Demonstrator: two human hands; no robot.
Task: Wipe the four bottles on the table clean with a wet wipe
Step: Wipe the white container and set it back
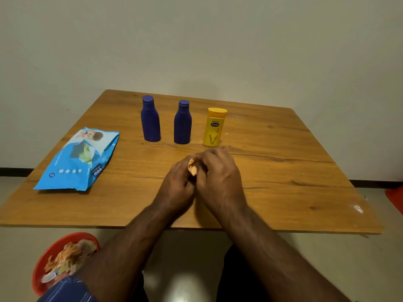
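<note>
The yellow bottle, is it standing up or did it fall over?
Standing up. The yellow bottle rests on its narrow end on the table, wide cap on top, beside the two blue bottles.

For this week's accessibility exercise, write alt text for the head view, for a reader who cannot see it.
A person's left hand and right hand together hold a crumpled wipe over a wooden table. Behind them stand two blue bottles and a yellow bottle; a blue wipes pack lies at left.
</note>
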